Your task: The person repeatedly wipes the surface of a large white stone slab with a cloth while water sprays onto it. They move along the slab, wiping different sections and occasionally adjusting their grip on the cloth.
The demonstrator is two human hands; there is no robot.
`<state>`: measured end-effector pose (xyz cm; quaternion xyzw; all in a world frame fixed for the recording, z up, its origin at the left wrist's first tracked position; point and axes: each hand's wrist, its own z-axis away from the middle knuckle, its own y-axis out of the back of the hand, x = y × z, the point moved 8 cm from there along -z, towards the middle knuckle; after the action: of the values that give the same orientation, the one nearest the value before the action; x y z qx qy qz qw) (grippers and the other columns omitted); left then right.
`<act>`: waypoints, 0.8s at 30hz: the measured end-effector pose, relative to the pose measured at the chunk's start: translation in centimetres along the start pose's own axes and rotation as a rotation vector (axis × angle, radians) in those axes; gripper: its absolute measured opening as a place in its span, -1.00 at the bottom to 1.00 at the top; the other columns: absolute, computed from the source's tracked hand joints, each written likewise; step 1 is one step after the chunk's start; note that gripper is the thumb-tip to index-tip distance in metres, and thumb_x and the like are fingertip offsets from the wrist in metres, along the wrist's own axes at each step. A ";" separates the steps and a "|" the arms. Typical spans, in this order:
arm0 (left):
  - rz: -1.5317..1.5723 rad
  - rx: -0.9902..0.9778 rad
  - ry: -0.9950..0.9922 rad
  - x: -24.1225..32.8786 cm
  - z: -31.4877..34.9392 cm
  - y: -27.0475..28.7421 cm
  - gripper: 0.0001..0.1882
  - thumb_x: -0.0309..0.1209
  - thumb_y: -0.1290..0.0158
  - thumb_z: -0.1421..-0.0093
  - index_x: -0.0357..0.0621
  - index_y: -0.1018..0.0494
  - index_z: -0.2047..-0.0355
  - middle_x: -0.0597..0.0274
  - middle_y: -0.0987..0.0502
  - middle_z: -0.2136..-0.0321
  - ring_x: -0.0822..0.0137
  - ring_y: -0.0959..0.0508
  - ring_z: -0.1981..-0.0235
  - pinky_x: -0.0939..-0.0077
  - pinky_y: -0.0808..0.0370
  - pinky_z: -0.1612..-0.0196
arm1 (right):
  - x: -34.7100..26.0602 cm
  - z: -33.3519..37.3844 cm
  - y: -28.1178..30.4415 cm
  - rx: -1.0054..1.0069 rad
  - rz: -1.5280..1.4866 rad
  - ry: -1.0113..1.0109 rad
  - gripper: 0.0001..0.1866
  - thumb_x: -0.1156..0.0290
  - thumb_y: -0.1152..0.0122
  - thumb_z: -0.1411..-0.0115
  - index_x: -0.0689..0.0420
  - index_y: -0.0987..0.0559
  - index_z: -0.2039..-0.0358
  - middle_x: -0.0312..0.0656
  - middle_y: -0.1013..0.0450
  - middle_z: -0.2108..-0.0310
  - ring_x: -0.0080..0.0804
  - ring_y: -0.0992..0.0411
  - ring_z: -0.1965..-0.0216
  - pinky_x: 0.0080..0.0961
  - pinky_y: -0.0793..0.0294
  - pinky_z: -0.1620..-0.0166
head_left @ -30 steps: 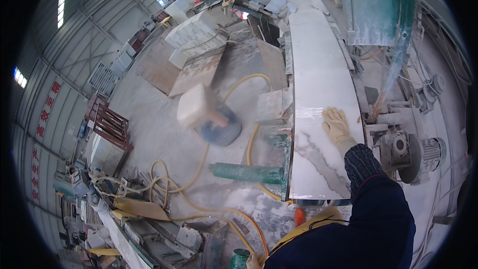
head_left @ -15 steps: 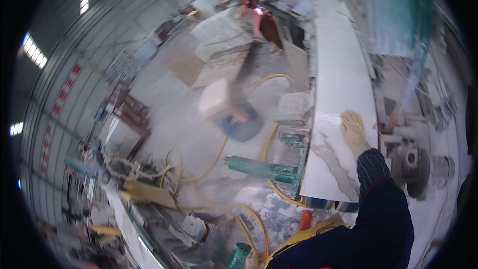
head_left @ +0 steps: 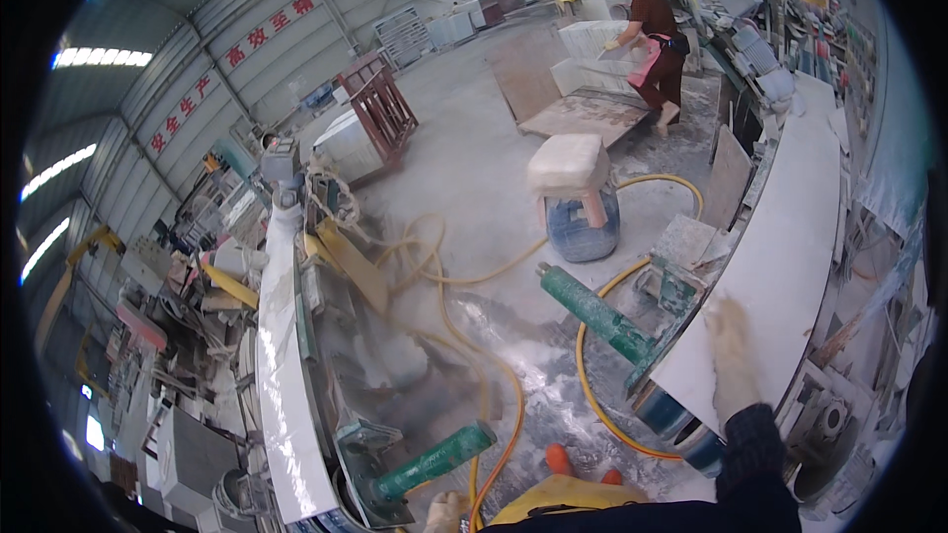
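Head view: long, flat, white slab [head_left: 780,227].

Smooth slab [head_left: 780,237], scuffed green roller [head_left: 598,317], seemingly plastic blue drum [head_left: 581,233]

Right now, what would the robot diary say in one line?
right hand: gloved, blurred, over right-side white slab | left hand: beside lower green roller | co-worker: beside white stack

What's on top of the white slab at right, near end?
The right hand, gloved and blurred, is on or just above the white slab; contact can't be told. The surface directly behind the hand is covered.
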<state>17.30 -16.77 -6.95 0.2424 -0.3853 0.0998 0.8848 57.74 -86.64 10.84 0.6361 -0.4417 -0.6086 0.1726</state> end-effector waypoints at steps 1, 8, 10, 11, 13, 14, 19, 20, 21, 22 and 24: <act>-0.096 0.114 -0.061 -0.6 0.2 2.0 -0.66 -0.29 0.07 -0.43 -0.32 -0.59 0.18 0.05 -0.70 0.32 0.25 -0.70 0.24 0.42 -0.61 0.15 | -3.0 1.6 -1.3 -0.111 0.006 0.020 -0.49 0.30 -0.06 -0.35 0.24 -0.47 -0.25 0.13 -0.37 -0.29 0.05 -0.25 -0.37 -0.16 -0.16 -0.44; 0.010 0.557 -0.312 2.7 2.9 9.3 -0.61 -0.31 0.02 -0.45 -0.37 -0.40 -0.14 -0.03 -0.61 0.08 0.16 -0.65 0.13 0.38 -0.56 0.01 | -19.2 16.6 -8.1 -0.222 -0.557 0.402 -0.65 0.37 -0.19 -0.30 0.21 -0.60 -0.06 0.14 -0.55 -0.03 0.10 -0.49 -0.11 -0.11 -0.44 -0.17; 0.084 0.760 -0.577 6.4 6.0 10.9 -0.61 -0.37 0.05 -0.46 -0.39 -0.40 -0.17 -0.08 -0.57 -0.01 0.12 -0.60 0.00 0.36 -0.50 -0.10 | -18.6 20.3 -12.2 -0.423 -0.538 0.290 -0.63 0.32 -0.17 -0.32 0.15 -0.60 -0.09 0.12 -0.55 -0.05 0.09 -0.49 -0.11 -0.13 -0.45 -0.16; 0.068 0.846 -0.561 7.3 7.0 12.3 -0.61 -0.40 0.05 -0.45 -0.40 -0.41 -0.18 -0.11 -0.55 -0.04 0.10 -0.56 -0.06 0.33 -0.45 -0.15 | -18.0 22.1 -14.2 -0.503 -0.524 0.248 -0.62 0.29 -0.16 -0.33 0.12 -0.61 -0.10 0.11 -0.55 -0.06 0.08 -0.50 -0.11 -0.15 -0.45 -0.16; -0.017 1.006 -0.638 9.3 9.3 15.7 -0.58 -0.48 0.04 -0.41 -0.44 -0.40 -0.21 -0.20 -0.51 -0.09 -0.01 -0.51 -0.14 0.26 -0.37 -0.26 | -13.8 25.3 -17.7 -0.611 -0.271 0.022 -0.63 0.22 -0.11 -0.35 0.04 -0.63 -0.09 0.04 -0.57 -0.02 0.04 -0.53 -0.06 -0.16 -0.49 -0.09; -0.192 1.163 -0.601 9.8 10.5 17.8 -0.57 -0.51 0.00 -0.37 -0.45 -0.40 -0.21 -0.25 -0.49 -0.12 -0.10 -0.48 -0.17 0.19 -0.34 -0.30 | -11.9 26.5 -18.9 -0.626 -0.282 -0.050 -0.64 0.20 -0.10 -0.35 0.03 -0.64 -0.06 0.01 -0.59 -0.01 0.00 -0.55 -0.05 -0.15 -0.51 -0.05; -0.432 1.233 -0.320 6.1 11.1 26.6 -0.49 -0.43 -0.05 -0.29 -0.35 -0.41 -0.23 -0.34 -0.42 -0.22 -0.39 -0.25 -0.32 -0.08 -0.10 -0.43 | -1.3 30.4 -21.7 -0.891 0.492 0.041 -0.73 0.27 -0.09 -0.32 0.08 -0.67 0.11 -0.03 -0.63 0.16 -0.09 -0.60 0.10 -0.19 -0.55 0.12; -0.496 1.196 -0.347 5.8 10.7 27.8 -0.48 -0.37 -0.03 -0.30 -0.35 -0.41 -0.23 -0.35 -0.41 -0.24 -0.40 -0.25 -0.33 -0.09 -0.10 -0.44 | 0.0 30.5 -21.8 -0.932 0.523 0.018 -0.73 0.27 -0.09 -0.32 0.09 -0.67 0.12 -0.03 -0.63 0.17 -0.10 -0.60 0.12 -0.19 -0.55 0.13; -0.500 1.168 -0.362 5.3 10.2 28.9 -0.48 -0.36 -0.04 -0.30 -0.34 -0.42 -0.24 -0.36 -0.39 -0.26 -0.40 -0.23 -0.35 -0.09 -0.10 -0.44 | 0.8 30.4 -22.0 -0.953 0.526 -0.007 -0.73 0.27 -0.09 -0.32 0.09 -0.67 0.13 -0.03 -0.63 0.18 -0.10 -0.60 0.13 -0.20 -0.55 0.13; -0.564 1.132 -0.345 5.1 9.3 29.9 -0.47 -0.32 0.00 -0.35 -0.36 -0.38 -0.26 -0.35 -0.39 -0.26 -0.37 -0.25 -0.35 -0.10 -0.10 -0.44 | 1.1 30.2 -22.1 -0.972 0.528 -0.022 -0.74 0.27 -0.09 -0.33 0.09 -0.67 0.13 -0.04 -0.63 0.19 -0.10 -0.60 0.15 -0.20 -0.55 0.14; -0.549 1.125 -0.398 5.5 7.2 32.1 -0.47 -0.34 -0.08 -0.30 -0.31 -0.41 -0.24 -0.36 -0.39 -0.25 -0.42 -0.25 -0.33 -0.10 -0.13 -0.43 | 0.5 29.6 -22.6 -0.996 0.529 -0.036 -0.74 0.27 -0.08 -0.33 0.10 -0.67 0.15 -0.04 -0.63 0.22 -0.10 -0.60 0.17 -0.20 -0.55 0.16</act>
<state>4.83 7.18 12.60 0.7714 -0.3548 0.0097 0.5281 38.18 -65.17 -12.46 0.3349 -0.2487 -0.6904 0.5910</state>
